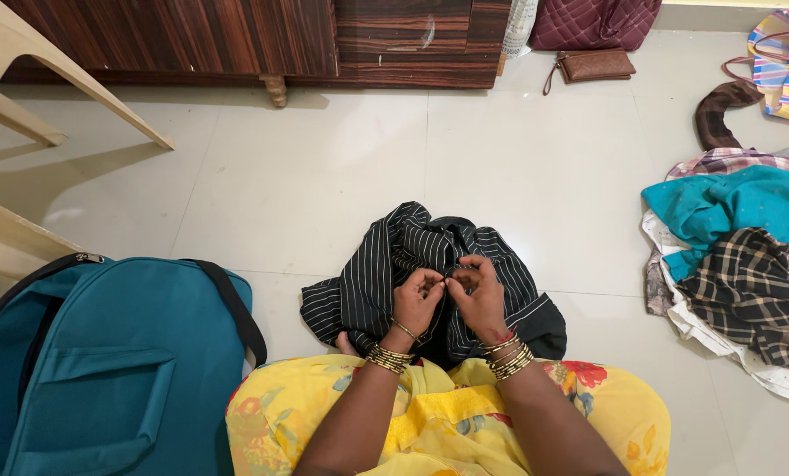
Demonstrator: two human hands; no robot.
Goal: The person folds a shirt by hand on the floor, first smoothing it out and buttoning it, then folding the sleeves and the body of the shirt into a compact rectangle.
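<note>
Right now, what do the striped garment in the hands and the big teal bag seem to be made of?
The striped garment looks like thin woven cloth, black with white pinstripes, matte; it crumples in soft folds. The teal bag seems a synthetic fabric, smooth and slightly stiff, with a stitched pocket and zipper. Both hands pinch the cloth.

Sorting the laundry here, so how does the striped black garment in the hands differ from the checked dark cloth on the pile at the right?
The striped black garment has thin white lines; the checked dark cloth has a pale grid. The striped one lies alone, pinched by the left hand and right hand; the checked one sits untouched on other clothes. Both are crumpled.
</note>
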